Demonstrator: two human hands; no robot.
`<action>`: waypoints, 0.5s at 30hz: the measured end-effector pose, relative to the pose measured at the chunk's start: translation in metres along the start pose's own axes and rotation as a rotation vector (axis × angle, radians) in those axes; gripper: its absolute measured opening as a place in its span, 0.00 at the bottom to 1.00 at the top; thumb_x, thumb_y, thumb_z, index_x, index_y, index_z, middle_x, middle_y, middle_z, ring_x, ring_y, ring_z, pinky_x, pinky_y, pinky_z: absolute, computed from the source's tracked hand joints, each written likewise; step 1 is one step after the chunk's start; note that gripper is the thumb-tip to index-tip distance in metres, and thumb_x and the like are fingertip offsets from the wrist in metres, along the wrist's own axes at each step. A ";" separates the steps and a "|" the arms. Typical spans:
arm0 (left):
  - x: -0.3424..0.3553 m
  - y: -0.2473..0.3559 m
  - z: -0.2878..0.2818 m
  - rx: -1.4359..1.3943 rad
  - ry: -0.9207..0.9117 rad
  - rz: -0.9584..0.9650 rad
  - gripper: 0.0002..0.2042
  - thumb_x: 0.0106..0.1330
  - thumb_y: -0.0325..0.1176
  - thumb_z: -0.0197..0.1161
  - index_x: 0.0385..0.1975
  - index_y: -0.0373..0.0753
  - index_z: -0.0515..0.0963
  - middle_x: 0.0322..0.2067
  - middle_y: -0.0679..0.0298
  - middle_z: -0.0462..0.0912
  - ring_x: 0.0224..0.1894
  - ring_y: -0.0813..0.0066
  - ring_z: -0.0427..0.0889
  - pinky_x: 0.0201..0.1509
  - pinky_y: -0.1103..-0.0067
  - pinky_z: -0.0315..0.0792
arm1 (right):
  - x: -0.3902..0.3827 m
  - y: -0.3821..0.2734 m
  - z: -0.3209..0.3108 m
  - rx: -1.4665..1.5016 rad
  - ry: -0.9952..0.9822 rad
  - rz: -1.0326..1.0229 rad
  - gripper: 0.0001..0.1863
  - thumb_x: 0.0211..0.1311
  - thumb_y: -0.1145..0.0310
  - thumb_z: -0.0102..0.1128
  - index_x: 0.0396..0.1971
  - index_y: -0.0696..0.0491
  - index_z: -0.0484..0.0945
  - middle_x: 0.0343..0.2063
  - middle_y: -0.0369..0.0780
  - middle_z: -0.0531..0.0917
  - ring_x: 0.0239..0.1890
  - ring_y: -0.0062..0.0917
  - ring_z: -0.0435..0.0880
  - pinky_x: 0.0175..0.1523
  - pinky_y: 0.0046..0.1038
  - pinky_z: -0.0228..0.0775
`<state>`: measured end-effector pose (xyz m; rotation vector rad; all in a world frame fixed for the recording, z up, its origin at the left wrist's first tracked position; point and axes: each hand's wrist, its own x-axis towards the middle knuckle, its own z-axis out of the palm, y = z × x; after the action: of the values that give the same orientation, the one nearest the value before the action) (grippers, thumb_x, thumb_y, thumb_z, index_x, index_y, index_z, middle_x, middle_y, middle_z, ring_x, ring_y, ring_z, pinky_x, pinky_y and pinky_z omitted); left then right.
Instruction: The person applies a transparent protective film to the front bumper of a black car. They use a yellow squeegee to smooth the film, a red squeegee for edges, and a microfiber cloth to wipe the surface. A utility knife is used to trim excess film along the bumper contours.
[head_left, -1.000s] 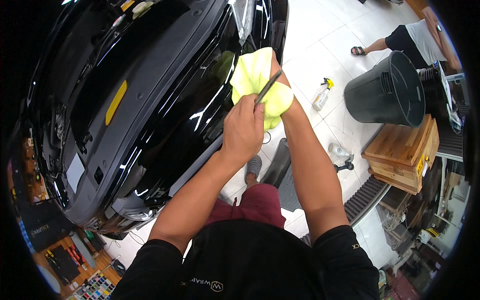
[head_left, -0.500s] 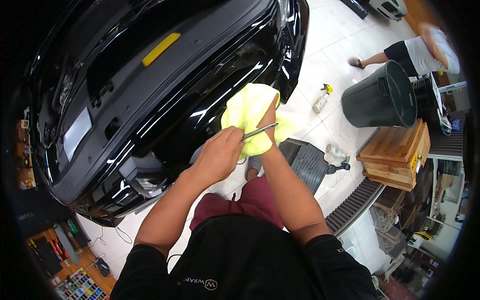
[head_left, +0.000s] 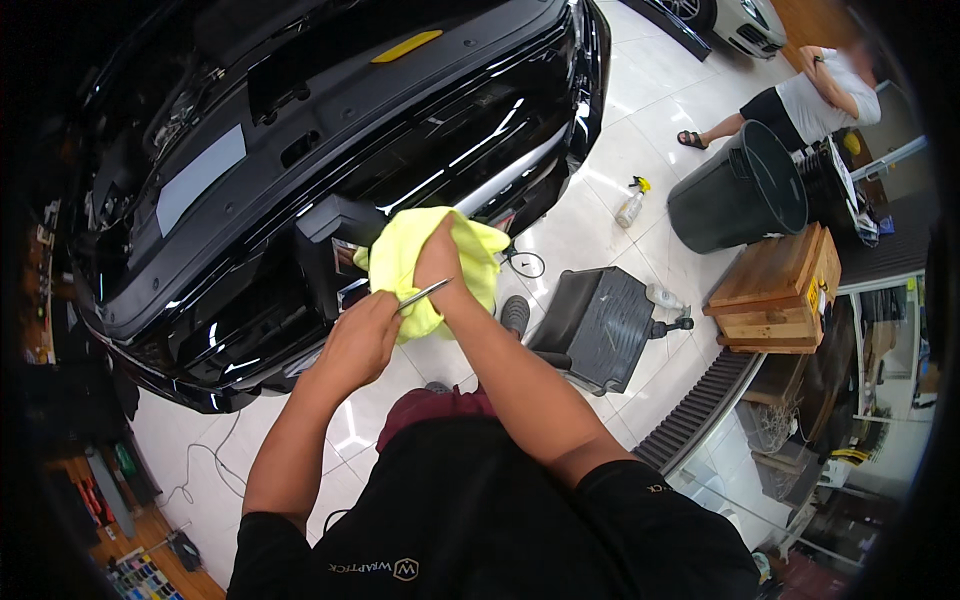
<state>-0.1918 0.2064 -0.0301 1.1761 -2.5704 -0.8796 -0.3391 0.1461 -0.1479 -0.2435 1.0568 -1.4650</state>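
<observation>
Both my hands are together in front of the black car's front end (head_left: 300,205). My right hand (head_left: 437,262) is sunk in a bright yellow microfiber cloth (head_left: 393,255), which bunches around it and hides the fingertips. My left hand (head_left: 362,345) is closed on a slim silver pen-like tool (head_left: 428,293); its tip points up and to the right, across my right wrist. The left fingers lie against the lower left edge of the cloth. Just beyond the cloth is an opening in the bumper (head_left: 348,262).
A yellow strip (head_left: 407,46) and a white sheet (head_left: 203,180) lie on the car. To the right are a black rolling stool (head_left: 610,325), a spray bottle (head_left: 631,203), a dark bin (head_left: 700,205) and a wooden box (head_left: 765,285). Another person (head_left: 830,98) stands beyond the bin.
My hands, cloth and tool have shifted left along the car's front as my view turned. The cloth has gathered more around my right hand. The other person's arms are now folded.
</observation>
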 end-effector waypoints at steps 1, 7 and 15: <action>-0.008 0.000 0.002 -0.007 -0.018 -0.005 0.05 0.68 0.27 0.56 0.36 0.32 0.69 0.34 0.46 0.75 0.41 0.41 0.75 0.44 0.56 0.69 | 0.002 0.001 -0.011 -0.044 -0.089 0.032 0.30 0.78 0.46 0.37 0.51 0.59 0.74 0.45 0.43 0.84 0.47 0.30 0.84 0.56 0.28 0.76; -0.026 0.015 0.041 -0.231 0.203 0.031 0.08 0.67 0.27 0.58 0.43 0.33 0.74 0.38 0.47 0.78 0.43 0.42 0.77 0.47 0.59 0.71 | -0.054 -0.071 -0.036 -0.672 -0.275 -0.566 0.25 0.56 0.69 0.71 0.52 0.57 0.73 0.45 0.43 0.84 0.49 0.28 0.83 0.56 0.31 0.74; 0.038 0.026 0.085 -0.296 0.300 -0.022 0.08 0.71 0.30 0.53 0.43 0.33 0.71 0.38 0.44 0.78 0.43 0.41 0.77 0.46 0.57 0.71 | 0.036 -0.044 -0.094 -0.313 -0.456 -0.422 0.19 0.77 0.60 0.46 0.57 0.57 0.71 0.49 0.41 0.82 0.48 0.24 0.83 0.53 0.28 0.79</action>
<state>-0.2673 0.2290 -0.0868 1.1499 -2.1115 -0.9647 -0.4430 0.1499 -0.1843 -1.0263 0.8818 -1.5029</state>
